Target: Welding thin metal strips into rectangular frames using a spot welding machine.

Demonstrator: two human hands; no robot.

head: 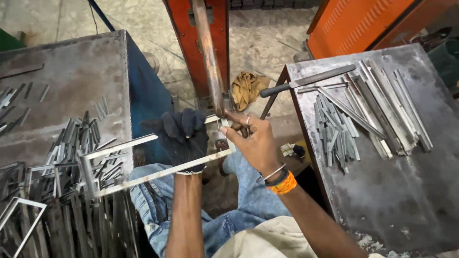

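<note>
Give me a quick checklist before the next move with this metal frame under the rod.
1. Left hand gloved and gripping the frame: ok.
2. Right hand pinching the frame's corner by the rod: ok, but bare, with a ring and bangles.
3. Frame corner seated squarely under the rod tip: cannot tell, fingers hide it.
4. Spare strips within reach on the right table: ok.
5. Frame's far end free of the stacked frames: not ok, it overlaps them.
</note>
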